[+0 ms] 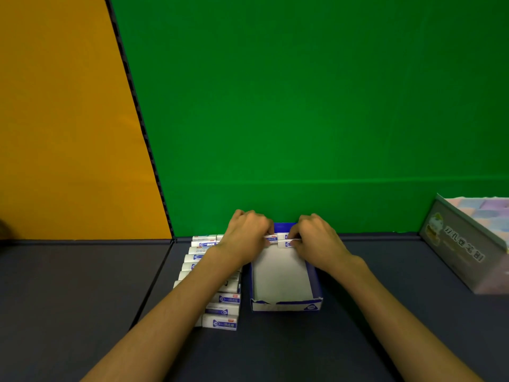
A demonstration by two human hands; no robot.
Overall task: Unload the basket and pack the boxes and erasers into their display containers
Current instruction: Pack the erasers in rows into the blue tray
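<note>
Up at the 12 o'clock end of the blue display tray (316,282), both hands are pinching erasers (285,240) into the first row: left hand (248,238) grasping one, right hand (316,238) on another. Rest of the tray floor is bare, so I'd say packing has only just started. Loose eraser stock (220,310) is lined up just beside the tray at 9 o'clock. Next move probably calls for seating these flush against the back wall, then grabbing more. Pastel box (465,244) sits well apart at 3 o'clock.
</note>
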